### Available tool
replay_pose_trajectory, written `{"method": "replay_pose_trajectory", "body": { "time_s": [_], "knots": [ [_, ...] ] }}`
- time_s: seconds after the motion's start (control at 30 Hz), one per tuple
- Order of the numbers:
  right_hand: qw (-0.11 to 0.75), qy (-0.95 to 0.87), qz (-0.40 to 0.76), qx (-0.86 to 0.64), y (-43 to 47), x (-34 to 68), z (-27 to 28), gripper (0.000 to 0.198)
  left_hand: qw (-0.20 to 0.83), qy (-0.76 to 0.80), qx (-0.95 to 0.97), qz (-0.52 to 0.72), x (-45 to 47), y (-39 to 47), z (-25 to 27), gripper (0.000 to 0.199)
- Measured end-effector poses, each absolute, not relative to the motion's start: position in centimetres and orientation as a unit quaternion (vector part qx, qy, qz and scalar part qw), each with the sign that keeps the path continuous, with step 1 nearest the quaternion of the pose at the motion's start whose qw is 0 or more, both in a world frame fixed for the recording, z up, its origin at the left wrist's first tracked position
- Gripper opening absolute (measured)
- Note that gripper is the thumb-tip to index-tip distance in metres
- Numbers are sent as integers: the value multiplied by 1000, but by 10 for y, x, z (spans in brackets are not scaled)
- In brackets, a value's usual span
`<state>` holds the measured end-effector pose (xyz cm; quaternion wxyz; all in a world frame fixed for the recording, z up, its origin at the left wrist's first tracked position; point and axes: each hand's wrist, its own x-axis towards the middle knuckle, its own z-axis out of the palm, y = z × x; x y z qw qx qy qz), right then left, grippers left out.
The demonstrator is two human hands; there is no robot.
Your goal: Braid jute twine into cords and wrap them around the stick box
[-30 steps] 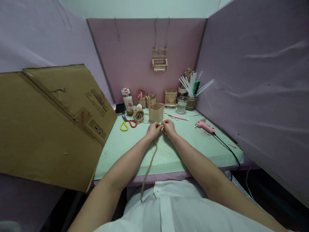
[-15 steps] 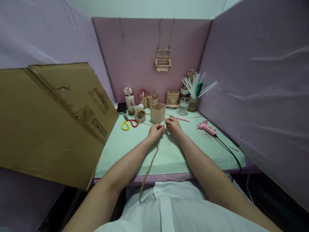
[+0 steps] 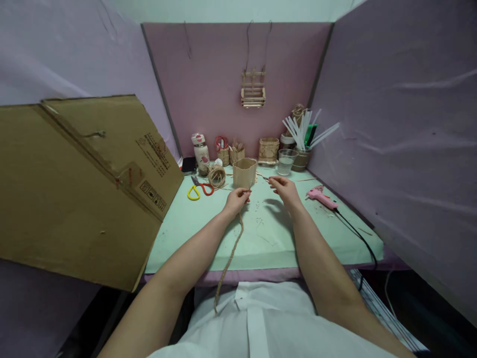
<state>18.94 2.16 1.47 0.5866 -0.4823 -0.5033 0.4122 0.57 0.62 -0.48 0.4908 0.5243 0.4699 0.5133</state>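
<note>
Right hand [image 3: 283, 190] has moved rightward from left hand [image 3: 237, 201]; its grip I cannot tell. Left grip pinches closed on the cord [image 3: 233, 250], hanging over the desk's near edge; if pinch loosens, it may unravel.

Brn cord [image 3: 231, 255], tan container [image 3: 244, 174], red/yel-handled scissors [image 3: 198, 184], pink glue gun [image 3: 321, 198]

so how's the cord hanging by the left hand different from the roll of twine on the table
The cord is thick and looks braided; the roll of twine is made of thinner strands.
The cord trails in a long line from the left hand past the table's near edge; the roll of twine is wound up and sits farther back, behind the scissors.
Both are brownish.
</note>
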Motion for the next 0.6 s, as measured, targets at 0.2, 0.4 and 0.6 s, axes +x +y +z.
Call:
{"method": "replay_pose_trajectory", "body": {
  "time_s": [0.2,0.4,0.6],
  "knots": [
    [490,-629,393,-458,14,161,3,26,546,448,491,510,5,6,-1,23],
    [437,-648,471,-410,7,136,-8,28,541,406,443,588,-3,14,5,27],
    [469,-598,523,-387,-4,102,-4,28,583,355,411,604,-7,11,20,28]
  ]
}}
